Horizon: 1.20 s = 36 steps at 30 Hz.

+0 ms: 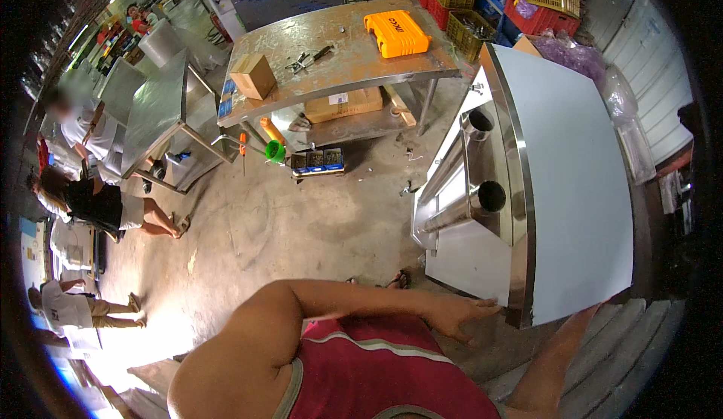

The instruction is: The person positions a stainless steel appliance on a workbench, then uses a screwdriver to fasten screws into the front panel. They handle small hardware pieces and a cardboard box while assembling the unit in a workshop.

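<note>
One steel cabinet [580, 170], fitted with two steel pipes [450, 217], is seen at right of frame. At its lower edge, the left hand [459, 318] is held half-open, apparently touching; the right hand is hidden behind it, grip impossible to tell. One orange toolcase [395, 33] is seen upper centre.

Panel [580, 170] pale blue-white, edge [523, 155] silver; case [397, 33] orange; shirt [376, 377] maroon, stripe [410, 352] whitish.
</note>
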Motion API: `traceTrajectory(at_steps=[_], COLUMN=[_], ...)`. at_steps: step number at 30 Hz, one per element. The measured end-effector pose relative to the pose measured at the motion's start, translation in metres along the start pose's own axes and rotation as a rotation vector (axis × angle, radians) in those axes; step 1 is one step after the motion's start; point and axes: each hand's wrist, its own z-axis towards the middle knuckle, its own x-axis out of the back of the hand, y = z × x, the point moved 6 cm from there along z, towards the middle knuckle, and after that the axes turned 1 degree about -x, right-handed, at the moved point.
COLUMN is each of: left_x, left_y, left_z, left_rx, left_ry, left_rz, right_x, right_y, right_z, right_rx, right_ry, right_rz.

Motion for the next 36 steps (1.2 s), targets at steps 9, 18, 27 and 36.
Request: traceTrajectory(at_steps=[9,18,27,36], left_x=[0.067,0.118,0.341,0.196], left_y=[-0.187,-0.391,-0.428,-0.510], left_z=[-0.148,-0.468,-0.651,-0.585], left_rx=[0.651,1.276,1.170,1.130], left_ry=[0.066,1.030,1.460,0.643], left_rz=[-0.059,-0.241,0.167,-0.211], right_x=[0.019,-0.073,-0.268,-0.432], right_y=[0.004,0.107,0.319,0.348], right_z=[-0.023,-0.197,-0.462,-0.444], right_rx=[0.133,0.241,-0.871,-0.917], right_ry=[0.241,0.242,-0.494,-0.612], right_rz=[-0.428,-0.842,-0.941,-1.056])
